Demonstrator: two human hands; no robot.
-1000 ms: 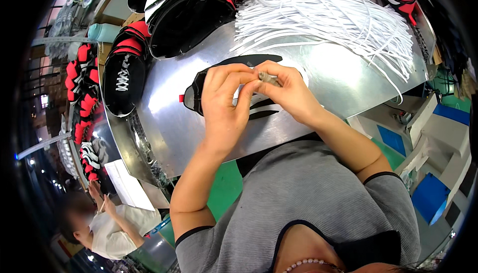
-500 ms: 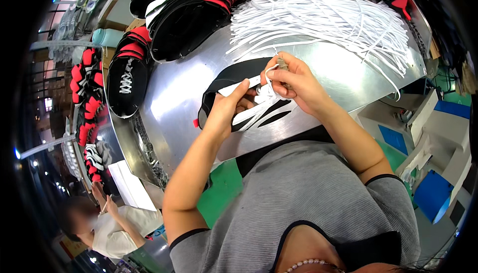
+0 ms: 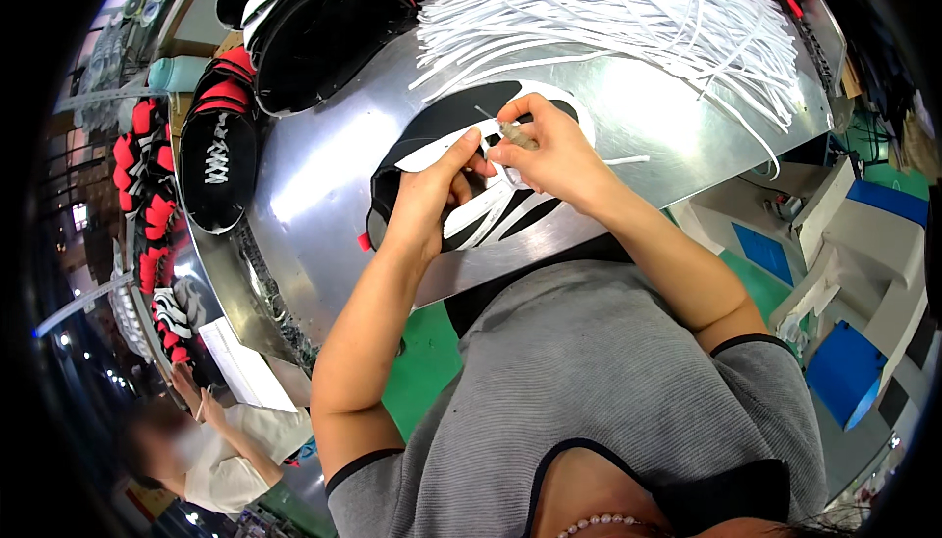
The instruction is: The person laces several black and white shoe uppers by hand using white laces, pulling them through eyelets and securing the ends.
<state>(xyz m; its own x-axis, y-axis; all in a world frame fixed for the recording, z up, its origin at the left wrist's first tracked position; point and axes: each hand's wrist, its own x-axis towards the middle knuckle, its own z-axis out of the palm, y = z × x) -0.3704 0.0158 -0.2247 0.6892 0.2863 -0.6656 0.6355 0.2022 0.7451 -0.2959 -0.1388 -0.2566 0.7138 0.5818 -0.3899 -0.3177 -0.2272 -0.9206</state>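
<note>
A black and white shoe upper (image 3: 440, 124) lies on the metal table in front of me. My left hand (image 3: 432, 200) grips its near side around the opening, thumb on the white edge and fingers tucked inside. My right hand (image 3: 559, 155) is closed on a small hook-like tool (image 3: 518, 136) with a wrapped tan handle. The tool's thin metal shaft points up and left over the upper, close to my left thumb; its tip is too small to make out. White lace strands (image 3: 481, 219) run across the upper's near side, below both hands.
A large pile of white laces (image 3: 608, 23) covers the far side of the metal table (image 3: 319, 175). Stacked black and red uppers (image 3: 329, 48) stand at the far left, a laced one (image 3: 221, 170) beside them. White bins with blue panels (image 3: 849, 376) are at right. Another person (image 3: 231, 450) sits lower left.
My right hand has moved left, closer to my left thumb, and the tool's shaft now shows. The lace loop by my right fingers is gone; a lace end now sticks out right of the upper.
</note>
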